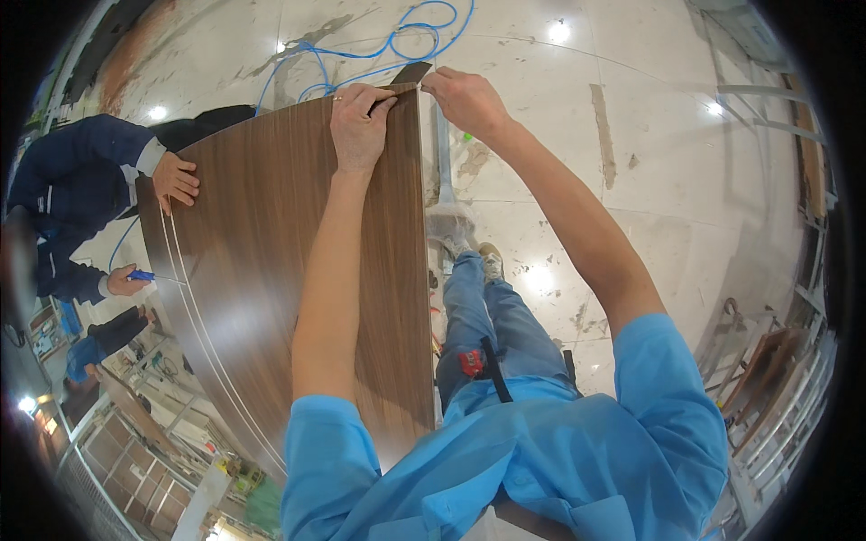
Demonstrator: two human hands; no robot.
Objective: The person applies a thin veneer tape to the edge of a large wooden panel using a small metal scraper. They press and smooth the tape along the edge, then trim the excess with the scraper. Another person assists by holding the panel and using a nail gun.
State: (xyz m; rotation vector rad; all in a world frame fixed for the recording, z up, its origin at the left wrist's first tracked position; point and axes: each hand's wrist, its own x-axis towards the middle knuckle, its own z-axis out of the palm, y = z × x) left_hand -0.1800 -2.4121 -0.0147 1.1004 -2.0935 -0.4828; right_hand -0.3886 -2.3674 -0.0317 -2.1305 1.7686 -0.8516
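Note:
A large dark wood-grain panel (262, 225) lies before me, with a pale edge along its right side. At its far edge, my left hand (359, 126) is closed, the fingers curled over the rim and the thumb bent in near the corner. My right hand (462, 101) is pinched at the far right corner; what sits between its fingertips is too small to make out. A dark flat strip (411, 74) sticks out past the corner between my hands.
At the left, a co-worker's hand (176, 178) rests on the panel, and the other holds a blue-handled tool (141, 275) with a thin shaft. A blue hose (388, 52) loops over the tiled floor (667, 180). Metal racks (776, 406) stand at the right.

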